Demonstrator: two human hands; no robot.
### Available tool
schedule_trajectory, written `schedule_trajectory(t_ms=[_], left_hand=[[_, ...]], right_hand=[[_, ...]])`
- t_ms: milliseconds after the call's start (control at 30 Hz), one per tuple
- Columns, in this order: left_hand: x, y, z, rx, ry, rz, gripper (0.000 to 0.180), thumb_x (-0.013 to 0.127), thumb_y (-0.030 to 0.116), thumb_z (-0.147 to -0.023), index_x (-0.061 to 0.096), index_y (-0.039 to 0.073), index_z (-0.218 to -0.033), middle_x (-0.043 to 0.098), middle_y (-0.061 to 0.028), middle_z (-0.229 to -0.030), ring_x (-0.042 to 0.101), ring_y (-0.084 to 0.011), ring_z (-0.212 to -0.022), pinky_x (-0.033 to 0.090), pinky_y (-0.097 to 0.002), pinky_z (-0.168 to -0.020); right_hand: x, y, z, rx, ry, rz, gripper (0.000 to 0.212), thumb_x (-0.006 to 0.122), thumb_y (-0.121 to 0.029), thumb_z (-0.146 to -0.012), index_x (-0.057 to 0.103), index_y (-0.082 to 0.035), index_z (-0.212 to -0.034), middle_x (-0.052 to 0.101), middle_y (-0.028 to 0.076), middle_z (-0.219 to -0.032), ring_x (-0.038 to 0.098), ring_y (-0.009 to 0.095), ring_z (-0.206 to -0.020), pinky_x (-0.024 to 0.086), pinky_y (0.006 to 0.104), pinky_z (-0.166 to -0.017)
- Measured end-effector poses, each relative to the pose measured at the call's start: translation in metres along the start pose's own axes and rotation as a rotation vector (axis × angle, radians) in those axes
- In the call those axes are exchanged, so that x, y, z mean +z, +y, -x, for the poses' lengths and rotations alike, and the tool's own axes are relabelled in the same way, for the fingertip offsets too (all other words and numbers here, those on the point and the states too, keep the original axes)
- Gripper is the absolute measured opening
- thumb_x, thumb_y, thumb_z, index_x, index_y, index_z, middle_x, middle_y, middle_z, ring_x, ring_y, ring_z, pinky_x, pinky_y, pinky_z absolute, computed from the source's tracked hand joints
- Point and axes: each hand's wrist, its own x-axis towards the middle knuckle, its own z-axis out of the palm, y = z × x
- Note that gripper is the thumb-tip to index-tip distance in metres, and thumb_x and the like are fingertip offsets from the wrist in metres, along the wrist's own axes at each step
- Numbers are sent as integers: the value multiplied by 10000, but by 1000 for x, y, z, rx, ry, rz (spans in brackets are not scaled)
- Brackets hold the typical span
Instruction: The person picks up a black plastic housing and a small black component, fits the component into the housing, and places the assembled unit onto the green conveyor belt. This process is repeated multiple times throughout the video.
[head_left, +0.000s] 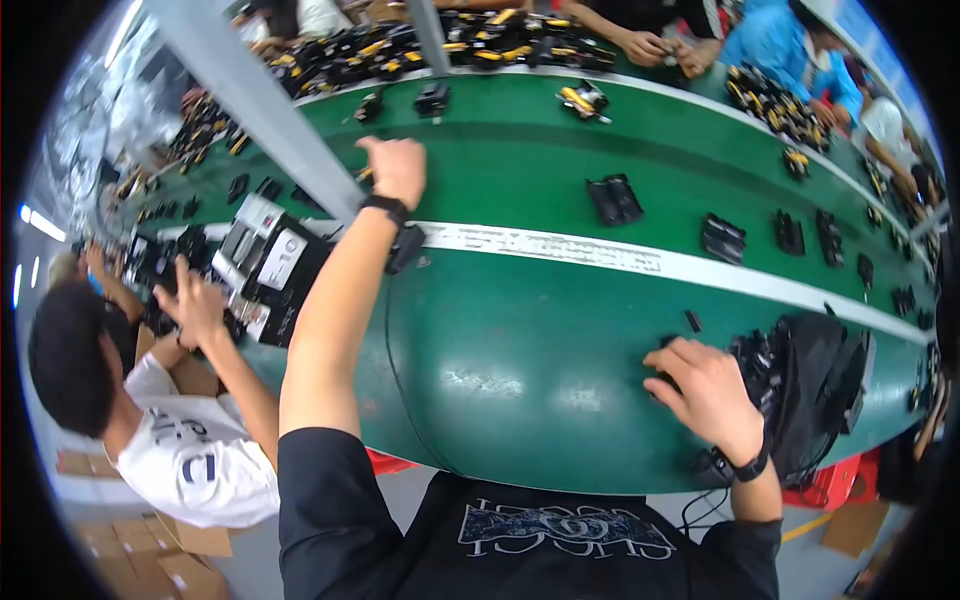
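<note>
My left hand (397, 168) reaches over the green conveyor belt (500, 165), beside a grey metal post. Its thumb sticks out to the left; the other fingers are mostly hidden behind the back of the hand. A bit of yellow shows just left of the wrist, too small to name. Low over the green tabletop (500, 340), my right hand (705, 390) has bent fingers, with thumb and index finger apart. No held thing shows in it. A small black piece (693, 321) lies just beyond it, and a heap of black parts (760, 365) is to its right.
A black bag-like cover (815, 375) lies by the heap. Black plastic shells (614, 200) and yellow-black parts (583, 101) ride the belt. The grey post (270, 110) and a boxy machine (265, 262) stand left, near a co-worker in a white shirt (195, 450). Other people sit across.
</note>
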Motion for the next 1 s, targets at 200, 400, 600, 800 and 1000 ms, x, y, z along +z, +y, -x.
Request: schedule_trajectory(t_ms=[200, 400, 600, 800, 1000], left_hand=[[-72, 62, 21, 82, 175, 107, 179, 663, 187, -978, 824, 162, -1052, 795, -23, -963, 761, -241, -958, 432, -633, -1001], [-104, 91, 87, 235, 195, 553, 238, 743, 151, -894, 751, 114, -1129, 718, -93, -1097, 712, -284, -990, 477, -496, -945], [-93, 90, 110, 207, 349, 761, 298, 748, 153, -882, 733, 141, -1180, 649, -118, -1257, 604, -305, -1154, 478, -486, -938], [-71, 92, 115, 267, 389, 831, 316, 746, 125, -878, 727, 147, -1193, 644, -119, -1293, 592, -326, -1213, 477, -504, -985], [-56, 91, 120, 236, 412, 794, 321, 729, 88, -874, 727, 159, -1187, 663, -129, -1349, 602, -332, -1297, 423, -545, -1119]], right_hand=[[-14, -5, 29, 161, 88, 103, 403, 843, -88, -838, 708, -47, -1216, 661, 129, -1001, 670, 321, -844, 562, 414, -777], [1, -8, 39, 246, 81, 42, 418, 850, -66, -833, 683, -38, -1216, 646, 133, -987, 663, 307, -827, 552, 396, -758], [0, -10, 16, 324, 139, -14, 324, 846, -30, -838, 632, -20, -1081, 631, 132, -958, 640, 284, -764, 523, 392, -710], [5, -9, 19, 479, 224, 4, 266, 827, -15, -862, 607, -12, -1012, 621, 134, -909, 631, 292, -735, 514, 395, -688], [2, -48, -6, 147, 114, -147, 239, 785, -8, -905, 672, -20, -1116, 634, 142, -908, 661, 319, -766, 529, 409, -695]])
